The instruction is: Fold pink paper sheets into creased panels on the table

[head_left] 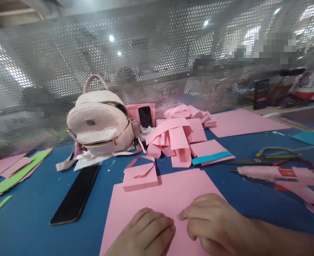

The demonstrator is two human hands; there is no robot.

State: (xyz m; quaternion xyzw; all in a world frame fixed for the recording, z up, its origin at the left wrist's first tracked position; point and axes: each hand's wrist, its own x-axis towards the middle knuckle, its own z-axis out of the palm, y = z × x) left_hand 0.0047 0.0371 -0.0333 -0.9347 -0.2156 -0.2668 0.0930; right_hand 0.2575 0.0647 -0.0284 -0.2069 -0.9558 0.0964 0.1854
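Observation:
A large sheet of pink paper (138,202) lies on the blue table under both hands. My left hand (146,231) rests low on the sheet, its fingers bent and pressed together; a dark pink paper edge shows beside them, and whatever lies under them is hidden. Close by on the right, my right hand (210,220) touches the sheet with its index finger stretched out and the other fingers loosely curled; nothing shows in it. Beyond the hands, a small folded pink paper bag (141,177) with a paper handle stands on the sheet's far edge.
A black phone (75,195) and a pale backpack (101,121) are on the left. Folded pink paper pieces (179,137) lie heaped at the back. To the right are scissors (266,160) and a pink glue gun (279,177). A perforated metal screen (151,53) runs behind.

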